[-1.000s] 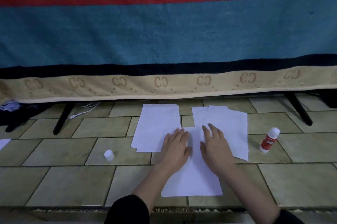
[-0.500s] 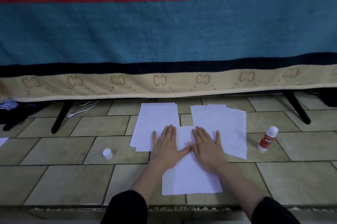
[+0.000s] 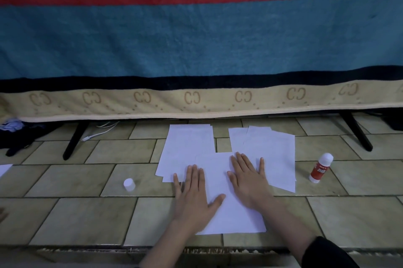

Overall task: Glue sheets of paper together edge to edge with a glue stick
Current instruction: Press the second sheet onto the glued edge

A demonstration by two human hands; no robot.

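Paper sheets lie on the tiled floor (image 3: 65, 213) in front of you: a near sheet (image 3: 235, 217) in the middle, a far-left sheet (image 3: 187, 145) and a small overlapping pile at the far right (image 3: 274, 152), with the near sheet's top corners overlapping both. Your left hand (image 3: 194, 195) lies flat with straight fingers, pressing the near sheet's left edge where it meets the far-left sheet, thumb spread out over the near sheet. Your right hand (image 3: 248, 178) is flat too, fingers straight and slightly spread, pressing where the near sheet meets the right pile. Neither hand grips anything. You have the glue stick (image 3: 320, 168) standing upright on the floor just right of the right pile, with its white cap (image 3: 129, 184) standing apart, left of the sheets. Behind the paper hangs a blue blanket (image 3: 196, 45) with a red stripe and a beige border, over black legs (image 3: 75, 141).
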